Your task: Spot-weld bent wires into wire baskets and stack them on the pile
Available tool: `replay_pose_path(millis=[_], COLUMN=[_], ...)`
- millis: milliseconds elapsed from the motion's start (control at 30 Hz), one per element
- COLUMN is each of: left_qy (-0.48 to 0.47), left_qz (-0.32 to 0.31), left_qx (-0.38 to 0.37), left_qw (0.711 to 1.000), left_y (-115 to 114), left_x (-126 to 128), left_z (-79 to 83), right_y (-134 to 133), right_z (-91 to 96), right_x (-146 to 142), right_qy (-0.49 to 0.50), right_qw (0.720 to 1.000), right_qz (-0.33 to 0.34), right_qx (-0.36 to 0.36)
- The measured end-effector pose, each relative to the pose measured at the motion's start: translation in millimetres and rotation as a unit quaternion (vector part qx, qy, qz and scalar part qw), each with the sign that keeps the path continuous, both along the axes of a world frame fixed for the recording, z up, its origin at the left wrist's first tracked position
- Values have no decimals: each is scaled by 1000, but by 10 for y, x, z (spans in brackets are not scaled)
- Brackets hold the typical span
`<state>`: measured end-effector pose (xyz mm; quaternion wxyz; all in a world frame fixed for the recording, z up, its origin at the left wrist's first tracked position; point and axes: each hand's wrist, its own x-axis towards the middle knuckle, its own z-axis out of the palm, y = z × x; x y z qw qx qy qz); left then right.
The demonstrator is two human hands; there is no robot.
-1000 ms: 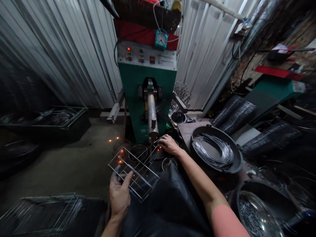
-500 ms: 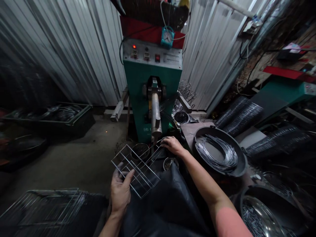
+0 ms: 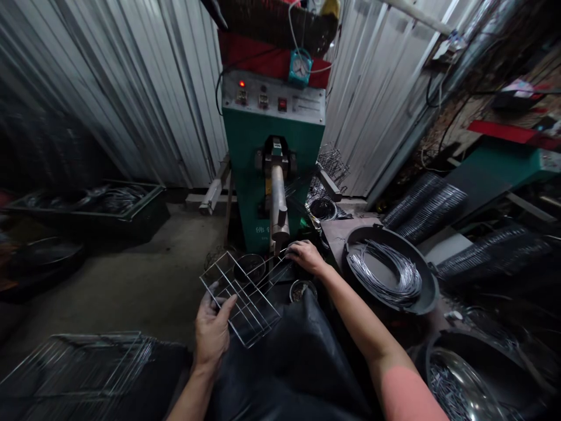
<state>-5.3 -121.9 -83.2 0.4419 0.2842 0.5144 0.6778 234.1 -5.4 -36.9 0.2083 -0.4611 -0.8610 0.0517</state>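
**Bright wire grid held up at the welder**

Your left hand (image 3: 213,333) grips a rectangular steel-wire grid frame (image 3: 240,298), fingers curled round its lower edge, the thin rods tilted in front of a green sheet-metal spot welder (image 3: 252,140) and its thick round steel arm (image 3: 279,210). Your right hand (image 3: 308,257) lies palm-down, fingers spread, by the frame's far corner beside that arm; whether this grip is closed cannot be told. To its right, a round black pan (image 3: 432,298) cradles looped silver wire (image 3: 385,275), below corrugated steel sheeting (image 3: 377,88).
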Motion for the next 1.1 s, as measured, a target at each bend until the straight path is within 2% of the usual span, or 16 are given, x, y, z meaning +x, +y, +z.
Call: replay_pose_path(millis=[300, 533, 733, 833, 933, 1033, 1100], left_qy=[4, -19, 59, 94, 105, 103, 120], left_qz=[12, 3, -7, -57, -117, -172, -197], left_qx=[29, 6, -15, -5, 2, 11, 31], left_qw=[999, 1000, 998, 994, 988, 980, 973], left_y=[176, 212, 244, 171, 5, -171, -294], left_x=[-103, -125, -193, -245, -320, -403, -452], left_z=[95, 131, 167, 139, 96, 130, 229], right_y=[100, 143, 19, -220, -555, -919, -1098], right_z=[-25, -32, -23, -137, -379, -660, -813], right_x=[-121, -137, -147, -84, 131, 479, 695], right_qy=[60, 78, 173, 291, 402, 446, 442], right_qw=[998, 997, 984, 955, 897, 844, 821], right_qz=[-1, -14, 5, -49, -178, -291, -354], right_qx=[5, -21, -52, -32, -49, -69, -69])
